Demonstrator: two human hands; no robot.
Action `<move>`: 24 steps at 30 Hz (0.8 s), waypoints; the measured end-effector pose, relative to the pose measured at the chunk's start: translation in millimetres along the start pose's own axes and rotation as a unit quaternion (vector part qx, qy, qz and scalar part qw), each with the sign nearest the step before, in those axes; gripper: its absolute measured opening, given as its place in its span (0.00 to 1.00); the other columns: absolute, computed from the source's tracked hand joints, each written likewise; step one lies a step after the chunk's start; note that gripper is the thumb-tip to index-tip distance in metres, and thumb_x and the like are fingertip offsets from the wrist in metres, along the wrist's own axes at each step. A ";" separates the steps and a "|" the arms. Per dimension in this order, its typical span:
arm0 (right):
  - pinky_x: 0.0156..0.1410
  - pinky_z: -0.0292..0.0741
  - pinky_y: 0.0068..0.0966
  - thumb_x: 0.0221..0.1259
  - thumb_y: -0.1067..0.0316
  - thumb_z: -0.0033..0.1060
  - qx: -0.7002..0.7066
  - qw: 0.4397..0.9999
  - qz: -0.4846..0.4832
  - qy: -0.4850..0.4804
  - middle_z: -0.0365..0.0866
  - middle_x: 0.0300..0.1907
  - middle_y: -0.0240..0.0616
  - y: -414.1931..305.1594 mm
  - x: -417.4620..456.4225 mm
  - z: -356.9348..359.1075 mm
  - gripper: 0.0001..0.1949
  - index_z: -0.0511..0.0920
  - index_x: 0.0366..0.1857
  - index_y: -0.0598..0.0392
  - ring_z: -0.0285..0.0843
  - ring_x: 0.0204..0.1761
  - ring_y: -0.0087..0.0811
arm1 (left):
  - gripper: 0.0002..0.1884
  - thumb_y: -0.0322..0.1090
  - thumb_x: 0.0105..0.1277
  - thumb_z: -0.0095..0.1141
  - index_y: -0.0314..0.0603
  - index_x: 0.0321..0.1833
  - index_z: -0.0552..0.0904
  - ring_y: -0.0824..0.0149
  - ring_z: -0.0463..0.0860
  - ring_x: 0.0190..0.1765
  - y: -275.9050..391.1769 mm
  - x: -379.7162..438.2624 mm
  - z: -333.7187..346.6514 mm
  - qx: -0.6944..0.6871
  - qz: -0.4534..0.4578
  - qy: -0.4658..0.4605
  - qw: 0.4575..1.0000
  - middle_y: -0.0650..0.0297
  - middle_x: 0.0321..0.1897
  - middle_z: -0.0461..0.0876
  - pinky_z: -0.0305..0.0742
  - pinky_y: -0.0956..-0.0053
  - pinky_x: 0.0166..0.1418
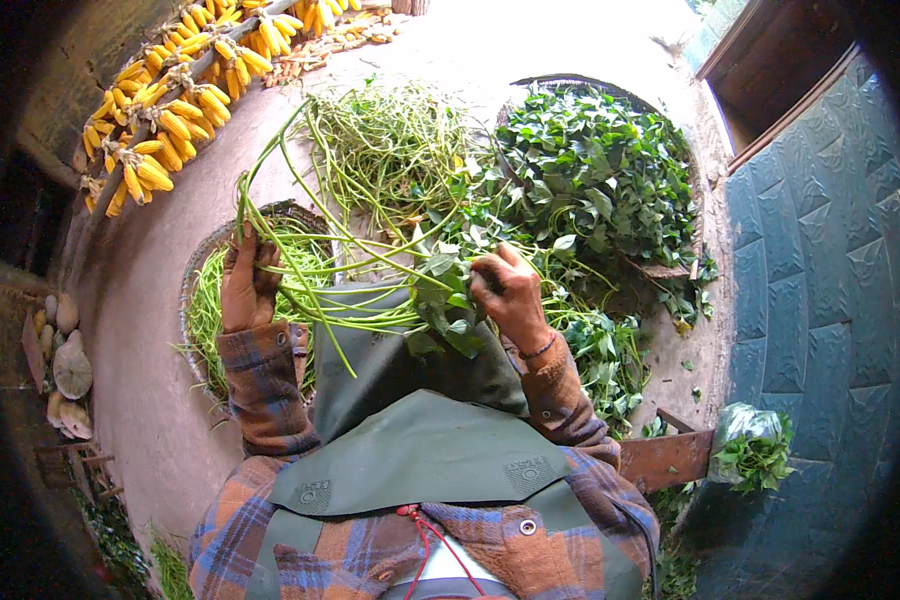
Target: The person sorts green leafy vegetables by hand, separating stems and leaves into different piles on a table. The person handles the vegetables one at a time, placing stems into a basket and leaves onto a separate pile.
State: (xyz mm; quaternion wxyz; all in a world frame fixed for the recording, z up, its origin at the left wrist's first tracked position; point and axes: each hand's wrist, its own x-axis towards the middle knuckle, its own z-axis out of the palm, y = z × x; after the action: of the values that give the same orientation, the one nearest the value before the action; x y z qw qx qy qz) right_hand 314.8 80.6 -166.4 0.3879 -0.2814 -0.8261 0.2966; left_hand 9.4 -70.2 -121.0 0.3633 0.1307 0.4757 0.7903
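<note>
Long green leafy vines (352,255) stretch between my hands above the dark green waterproof apron (420,442) on my lap. My left hand (250,281) grips the bare stem ends at the left, above a wicker basket (187,300) of thin green stems (217,289). My right hand (508,296) is closed at the leafy end, its fingers against the leaves (446,289); the fingertips are partly hidden. A tangled pile of stripped stems (390,142) lies on the floor ahead. To its right a large basket (570,79) is heaped with green leaves (592,172).
More leafy vines (607,360) lie to my right, near a wooden board (664,459) and a plastic bag of greens (754,446). Corn cobs (172,120) hang on a pole at the upper left. Pumpkins (73,366) sit along the left wall. A blue-green tiled wall (810,285) stands at the right.
</note>
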 end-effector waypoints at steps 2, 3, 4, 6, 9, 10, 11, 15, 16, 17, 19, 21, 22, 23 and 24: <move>0.37 0.71 0.22 0.56 0.73 0.57 0.164 0.975 0.127 0.080 0.78 0.29 0.33 5.8 -2.9 7.4 0.03 0.79 0.31 0.58 0.74 0.29 0.27 | 0.07 0.37 0.65 0.61 0.46 0.41 0.81 0.78 0.74 0.29 -1.2 -0.5 1.8 0.008 -0.006 0.014 1.000 0.70 0.31 0.80 0.67 0.85 0.27; 0.38 0.69 0.18 0.58 0.73 0.57 0.278 0.935 0.180 0.129 0.78 0.28 0.28 13.2 -4.3 10.9 0.03 0.80 0.31 0.59 0.72 0.29 0.19 | 0.07 0.38 0.65 0.61 0.46 0.40 0.81 0.79 0.73 0.28 -4.6 -2.3 9.0 0.013 -0.004 0.041 0.999 0.70 0.29 0.78 0.64 0.85 0.26; 0.34 0.69 0.17 0.58 0.74 0.56 0.320 0.903 0.207 0.198 0.78 0.28 0.25 25.8 -3.2 11.5 0.03 0.80 0.29 0.58 0.73 0.31 0.17 | 0.07 0.39 0.66 0.61 0.46 0.40 0.80 0.79 0.71 0.26 -5.6 -3.5 13.7 0.019 -0.001 0.067 0.998 0.71 0.27 0.77 0.62 0.85 0.24; 0.38 0.73 0.17 0.60 0.72 0.55 0.511 0.780 0.244 0.266 0.80 0.30 0.27 38.2 -4.2 -3.9 0.03 0.80 0.33 0.55 0.75 0.32 0.19 | 0.07 0.39 0.65 0.61 0.47 0.40 0.80 0.79 0.72 0.26 -5.0 3.7 -3.9 -0.009 -0.003 0.035 0.999 0.71 0.26 0.76 0.61 0.85 0.24; 0.43 0.76 0.20 0.62 0.70 0.52 0.551 0.746 0.251 0.275 0.81 0.43 0.34 33.2 -9.0 -26.2 0.05 0.79 0.35 0.54 0.77 0.38 0.21 | 0.07 0.39 0.65 0.62 0.48 0.40 0.80 0.79 0.71 0.25 3.4 -1.3 -1.5 -0.020 -0.013 0.017 1.000 0.72 0.26 0.75 0.61 0.84 0.24; 0.44 0.76 0.20 0.64 0.70 0.48 0.538 0.771 0.231 0.252 0.79 0.48 0.38 25.6 -8.0 -27.0 0.06 0.77 0.37 0.54 0.77 0.38 0.23 | 0.07 0.39 0.65 0.62 0.48 0.41 0.80 0.79 0.70 0.24 2.1 -1.7 4.6 -0.010 -0.014 0.057 0.998 0.72 0.25 0.75 0.60 0.84 0.24; 0.45 0.75 0.21 0.62 0.72 0.49 0.539 0.790 0.221 0.190 0.79 0.45 0.38 25.1 -9.7 -28.9 0.05 0.77 0.37 0.55 0.75 0.39 0.23 | 0.07 0.39 0.65 0.62 0.48 0.41 0.81 0.79 0.69 0.24 -0.2 -2.1 8.2 0.000 -0.015 0.096 0.995 0.72 0.25 0.75 0.60 0.84 0.24; 0.34 0.69 0.16 0.59 0.76 0.53 0.312 0.941 0.131 -0.002 0.76 0.32 0.30 -23.9 -8.3 -17.5 0.06 0.78 0.38 0.57 0.70 0.29 0.19 | 0.07 0.39 0.64 0.62 0.48 0.40 0.81 0.80 0.67 0.23 -6.0 -2.0 10.3 0.011 -0.025 -0.022 0.999 0.72 0.24 0.74 0.58 0.84 0.24; 0.33 0.69 0.19 0.58 0.74 0.58 0.198 0.980 0.014 -0.033 0.74 0.28 0.30 -32.6 -3.2 -8.6 0.08 0.78 0.41 0.57 0.69 0.24 0.23 | 0.06 0.38 0.66 0.60 0.48 0.40 0.81 0.80 0.64 0.22 -3.6 -9.1 31.8 0.032 -0.024 0.084 0.996 0.73 0.22 0.70 0.56 0.83 0.22; 0.32 0.71 0.24 0.54 0.73 0.63 0.081 0.993 -0.064 -0.051 0.72 0.26 0.34 -43.1 3.1 -3.3 0.10 0.79 0.41 0.56 0.71 0.25 0.30 | 0.05 0.38 0.66 0.60 0.48 0.40 0.81 0.80 0.63 0.22 -4.3 -10.5 32.3 0.029 -0.025 0.064 0.997 0.73 0.22 0.70 0.56 0.83 0.22; 0.33 0.73 0.30 0.51 0.72 0.64 -0.052 0.988 -0.140 -0.031 0.70 0.27 0.38 -47.8 6.5 15.8 0.12 0.79 0.41 0.54 0.73 0.29 0.38 | 0.05 0.37 0.67 0.60 0.47 0.40 0.81 0.80 0.63 0.21 -2.4 -14.4 31.8 0.025 -0.027 0.025 0.999 0.73 0.21 0.70 0.55 0.83 0.22; 0.34 0.73 0.33 0.49 0.73 0.63 -0.115 0.978 -0.167 -0.039 0.70 0.29 0.38 -38.2 7.2 24.9 0.12 0.78 0.40 0.54 0.74 0.31 0.39 | 0.05 0.37 0.66 0.60 0.47 0.40 0.80 0.80 0.64 0.21 -2.7 -13.6 29.0 0.018 -0.031 0.014 0.999 0.73 0.22 0.71 0.55 0.84 0.21; 0.35 0.74 0.34 0.49 0.73 0.63 -0.146 0.972 -0.182 -0.044 0.71 0.30 0.38 -33.9 7.7 29.4 0.12 0.78 0.40 0.54 0.74 0.32 0.40 | 0.05 0.37 0.66 0.60 0.47 0.39 0.80 0.80 0.63 0.20 -2.7 -14.7 28.6 0.012 -0.032 0.008 0.999 0.74 0.21 0.71 0.55 0.84 0.21; 0.36 0.74 0.34 0.48 0.73 0.62 -0.144 0.971 -0.185 -0.042 0.71 0.30 0.38 -30.2 7.6 32.3 0.12 0.78 0.40 0.53 0.74 0.32 0.40 | 0.04 0.37 0.66 0.60 0.47 0.39 0.80 0.81 0.63 0.20 -2.6 -15.7 29.6 0.007 -0.033 0.002 0.999 0.74 0.21 0.71 0.54 0.84 0.21; 0.37 0.74 0.34 0.48 0.73 0.61 -0.142 0.971 -0.188 -0.042 0.70 0.30 0.38 -28.2 7.4 33.1 0.13 0.78 0.40 0.53 0.74 0.32 0.41 | 0.04 0.37 0.67 0.59 0.48 0.39 0.80 0.81 0.60 0.19 -3.8 -19.1 37.6 0.034 -0.035 0.076 0.996 0.75 0.21 0.70 0.52 0.84 0.20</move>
State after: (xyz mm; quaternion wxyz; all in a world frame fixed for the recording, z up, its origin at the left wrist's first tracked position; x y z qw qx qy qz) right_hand 277.4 58.0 -160.3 0.3577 -0.1604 -0.9134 0.1099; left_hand 45.2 -57.7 -102.3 0.3490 0.0655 0.5327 0.7682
